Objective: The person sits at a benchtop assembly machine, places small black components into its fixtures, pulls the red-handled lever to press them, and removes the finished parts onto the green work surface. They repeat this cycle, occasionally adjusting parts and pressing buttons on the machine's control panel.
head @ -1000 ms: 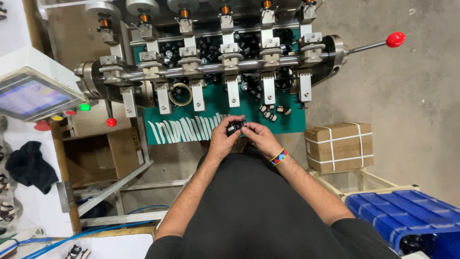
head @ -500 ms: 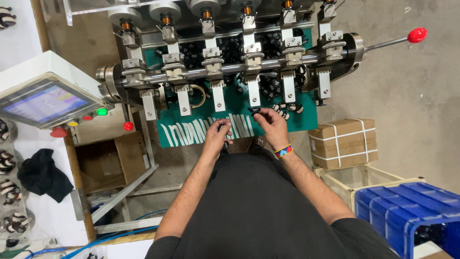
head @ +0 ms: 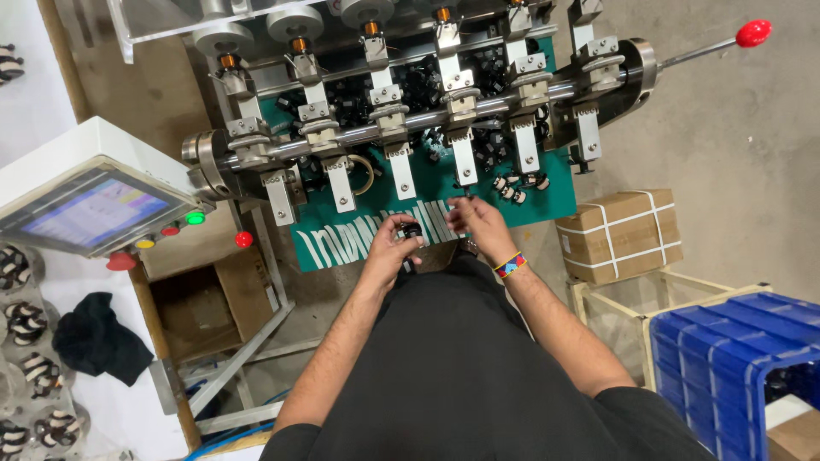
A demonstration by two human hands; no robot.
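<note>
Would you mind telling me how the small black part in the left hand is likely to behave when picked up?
The small black part looks rigid and probably light, since the left hand pinches it with fingertips alone. Being so small, it may slip or drop easily. Similar pieces lie still on the green tray, so rolling seems unlikely.

Grey concrete floor, strapped cardboard box, blue plastic crate, white bench

Green tray open near hands; metal brackets crowd space behind.
</note>
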